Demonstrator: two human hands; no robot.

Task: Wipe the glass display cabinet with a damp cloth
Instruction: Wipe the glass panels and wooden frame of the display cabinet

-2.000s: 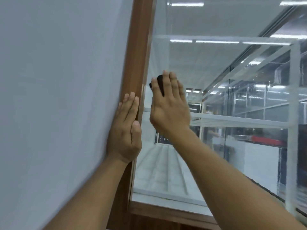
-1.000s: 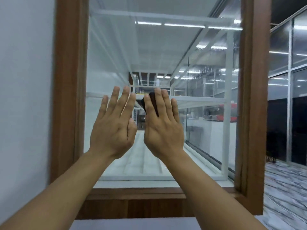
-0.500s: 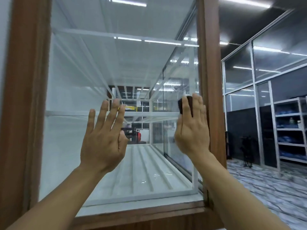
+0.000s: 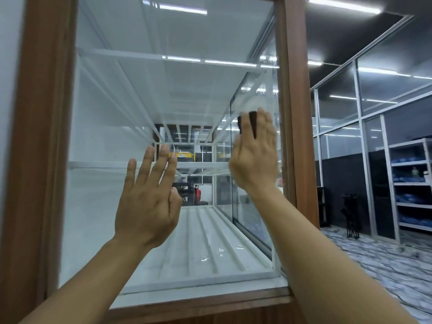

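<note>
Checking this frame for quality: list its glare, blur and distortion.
Head view: strip lights streak as glare across the glass; the right hand and its cloth are motion-blurred, as is the floor at right; the left hand is sharp; the wood frame bows slightly, wide-angle distortion.

The right hand [image 4: 253, 160], blurred, covers most of the dark cloth [image 4: 253, 122]; only a patch shows between its fingers. The left forearm [image 4: 81, 288] and right forearm [image 4: 327, 265] run off the bottom edge. Blue goods [image 4: 411, 197] on the shelving unit [image 4: 408, 163] are too small to identify.
</note>
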